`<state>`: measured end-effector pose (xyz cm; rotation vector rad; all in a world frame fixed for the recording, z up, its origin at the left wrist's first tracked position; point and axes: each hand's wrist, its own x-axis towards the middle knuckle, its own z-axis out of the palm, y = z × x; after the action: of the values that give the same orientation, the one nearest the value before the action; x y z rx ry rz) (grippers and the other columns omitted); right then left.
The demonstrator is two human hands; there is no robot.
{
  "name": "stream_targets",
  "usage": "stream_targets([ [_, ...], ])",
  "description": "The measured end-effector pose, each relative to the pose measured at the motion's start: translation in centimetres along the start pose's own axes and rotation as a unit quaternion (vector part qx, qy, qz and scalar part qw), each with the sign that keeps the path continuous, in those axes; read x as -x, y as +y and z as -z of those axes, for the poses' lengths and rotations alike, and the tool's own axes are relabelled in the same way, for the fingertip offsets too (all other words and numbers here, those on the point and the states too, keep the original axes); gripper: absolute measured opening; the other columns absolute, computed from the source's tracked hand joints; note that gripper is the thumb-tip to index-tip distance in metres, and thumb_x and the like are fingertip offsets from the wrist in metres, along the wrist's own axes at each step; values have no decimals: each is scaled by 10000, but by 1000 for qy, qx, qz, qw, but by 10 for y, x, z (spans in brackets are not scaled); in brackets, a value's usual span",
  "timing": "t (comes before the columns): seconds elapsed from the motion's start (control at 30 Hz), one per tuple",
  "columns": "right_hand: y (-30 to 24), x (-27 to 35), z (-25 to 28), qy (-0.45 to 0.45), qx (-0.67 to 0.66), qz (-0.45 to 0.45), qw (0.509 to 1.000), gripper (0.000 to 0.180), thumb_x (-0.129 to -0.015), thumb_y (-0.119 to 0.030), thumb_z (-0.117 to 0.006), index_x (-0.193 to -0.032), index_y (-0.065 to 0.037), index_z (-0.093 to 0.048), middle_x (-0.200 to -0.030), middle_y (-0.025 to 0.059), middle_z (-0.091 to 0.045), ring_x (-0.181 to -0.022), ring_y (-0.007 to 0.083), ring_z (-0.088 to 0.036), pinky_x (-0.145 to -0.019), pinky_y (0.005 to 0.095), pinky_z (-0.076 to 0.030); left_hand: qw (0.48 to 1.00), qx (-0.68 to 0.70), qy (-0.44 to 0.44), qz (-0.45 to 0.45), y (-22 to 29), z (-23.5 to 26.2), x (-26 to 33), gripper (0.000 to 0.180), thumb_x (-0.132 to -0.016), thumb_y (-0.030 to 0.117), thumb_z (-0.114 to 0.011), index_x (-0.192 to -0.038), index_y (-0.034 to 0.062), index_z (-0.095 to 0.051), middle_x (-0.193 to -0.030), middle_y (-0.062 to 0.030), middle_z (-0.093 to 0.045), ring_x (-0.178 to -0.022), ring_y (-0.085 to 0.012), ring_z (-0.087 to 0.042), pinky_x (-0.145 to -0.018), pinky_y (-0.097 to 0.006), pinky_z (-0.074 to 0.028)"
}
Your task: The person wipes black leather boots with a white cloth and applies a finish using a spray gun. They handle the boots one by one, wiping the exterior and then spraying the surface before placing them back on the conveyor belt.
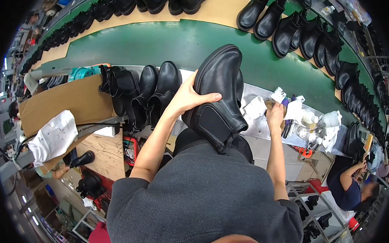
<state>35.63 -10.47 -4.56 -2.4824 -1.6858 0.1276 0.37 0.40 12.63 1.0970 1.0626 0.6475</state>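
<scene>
My left hand [190, 96] grips a black leather ankle boot [220, 77] with an elastic side panel, thumb across its upper. The boot is raised in front of my chest, toe pointing away from me and its opening toward me. Part of another dark boot shows behind its right side. My right hand [275, 115] is closed at the metal tray [260, 130] on the right, among crumpled white rags [255, 107]. Something brownish shows at its fingertips, too small to name. Next to it are small bottles [308, 119] and a purple item.
A green conveyor belt [163, 44] curves across the far side, with rows of black boots [289, 32] on tan sheets. More boots [165, 83] stand left of my left hand. A cardboard sheet [65, 99] with a stained cloth lies farther left. A co-worker [352, 185] sits at right.
</scene>
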Motion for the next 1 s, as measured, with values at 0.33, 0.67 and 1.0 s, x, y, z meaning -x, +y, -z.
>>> stream_targets([
  [0.33, -107, -11, 155, -88, -482, 11, 872, 296, -911, -187, -599, -1134, 4, -562, -1001, 159, -639, -897, 246, -626, -818, 332, -491, 970, -240, 35, -18, 13, -15, 5, 909, -622, 484, -818, -1279, -35, -461, -1153, -272, -606, -1083, -358, -605, -939, -411, -465],
  [0.67, -213, -36, 145, 102, -389, 363, 841, 271, -776, -97, -747, -1001, -18, -619, -885, 127, -665, -763, 283, -663, -661, 340, -523, 952, -295, 16, -79, -2, -27, 8, 901, -697, 397, -798, -1348, 1, -319, -941, -308, -646, -933, -447, -639, -822, -451, -495],
  [1.0, -214, -30, 137, 82, -397, 402, 821, 256, -765, -79, -738, -978, -12, -613, -827, 121, -646, -722, 271, -643, -625, 341, -513, 957, -282, 17, -72, -16, -24, 11, 926, -649, 447, -826, -1319, 21, -350, -834, -279, -645, -838, -427, -657, -735, -450, -500],
])
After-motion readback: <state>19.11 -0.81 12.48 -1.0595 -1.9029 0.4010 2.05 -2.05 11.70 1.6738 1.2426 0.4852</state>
